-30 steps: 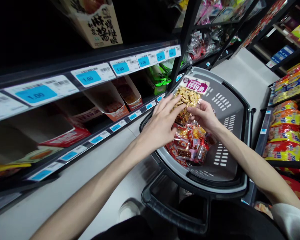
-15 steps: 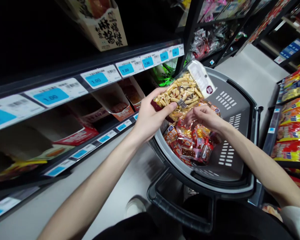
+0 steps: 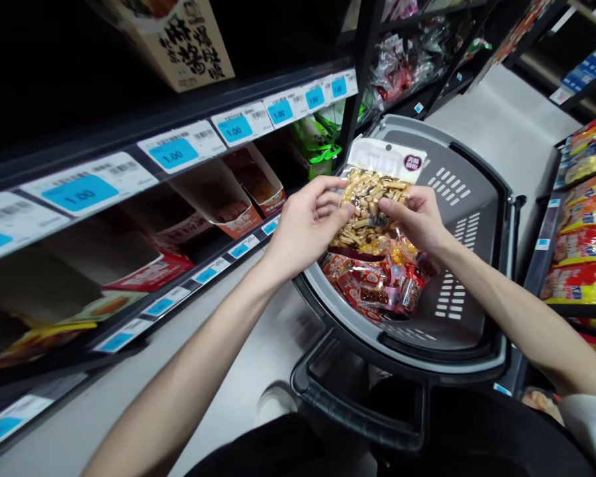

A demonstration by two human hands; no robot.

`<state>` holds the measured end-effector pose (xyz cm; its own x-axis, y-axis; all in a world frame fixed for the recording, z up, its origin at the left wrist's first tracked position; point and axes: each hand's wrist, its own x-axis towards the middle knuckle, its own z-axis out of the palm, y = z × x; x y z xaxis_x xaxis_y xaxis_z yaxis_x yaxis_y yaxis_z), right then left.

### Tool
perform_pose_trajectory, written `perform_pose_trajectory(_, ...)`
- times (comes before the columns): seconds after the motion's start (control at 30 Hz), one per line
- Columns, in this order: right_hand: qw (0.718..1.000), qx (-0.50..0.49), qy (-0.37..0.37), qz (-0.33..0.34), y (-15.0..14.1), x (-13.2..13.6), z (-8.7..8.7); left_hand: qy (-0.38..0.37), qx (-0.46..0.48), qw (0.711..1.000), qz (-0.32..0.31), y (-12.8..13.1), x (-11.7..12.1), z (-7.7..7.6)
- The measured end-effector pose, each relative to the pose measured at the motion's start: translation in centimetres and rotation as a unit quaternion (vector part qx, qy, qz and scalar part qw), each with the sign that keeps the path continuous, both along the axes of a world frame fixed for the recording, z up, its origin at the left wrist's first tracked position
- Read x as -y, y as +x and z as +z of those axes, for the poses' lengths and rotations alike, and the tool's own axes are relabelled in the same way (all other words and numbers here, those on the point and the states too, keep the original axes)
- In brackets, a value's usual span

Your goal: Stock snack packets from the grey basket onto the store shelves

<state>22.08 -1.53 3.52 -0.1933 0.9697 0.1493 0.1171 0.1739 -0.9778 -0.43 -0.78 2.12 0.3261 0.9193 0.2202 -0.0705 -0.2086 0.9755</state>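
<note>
Over the grey shopping basket [image 3: 469, 318], a clear snack packet [image 3: 367, 192] with a white top strip and light-brown pieces inside is held between both hands. My left hand [image 3: 308, 225] is closed on its left side, thumb on the face toward me. On its right edge, my right hand [image 3: 420, 215] pinches it, thumb in front and the other fingers mostly hidden behind. Below the packet, several small red wrapped snacks [image 3: 377, 285] lie in the basket.
To the left stands a dark shelf with price tags [image 3: 173, 154] and open cartons [image 3: 218, 199]. Green packets [image 3: 315, 142] sit at its far end. Red and yellow bags [image 3: 583, 245] fill a rack on the right. The basket's black handle [image 3: 357, 411] points toward me.
The packet was turned over and now stands with its white strip up. My right hand, apart from it half a second ago, has taken its right edge; my left hand keeps hold.
</note>
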Motion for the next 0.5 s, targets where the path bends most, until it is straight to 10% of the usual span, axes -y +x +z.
perform_pose_trajectory(0.5,0.993,0.088,0.063,0.049,0.02,0.12,-0.08,0.027,0.013,0.997,-0.066,-0.21,-0.02,0.15)
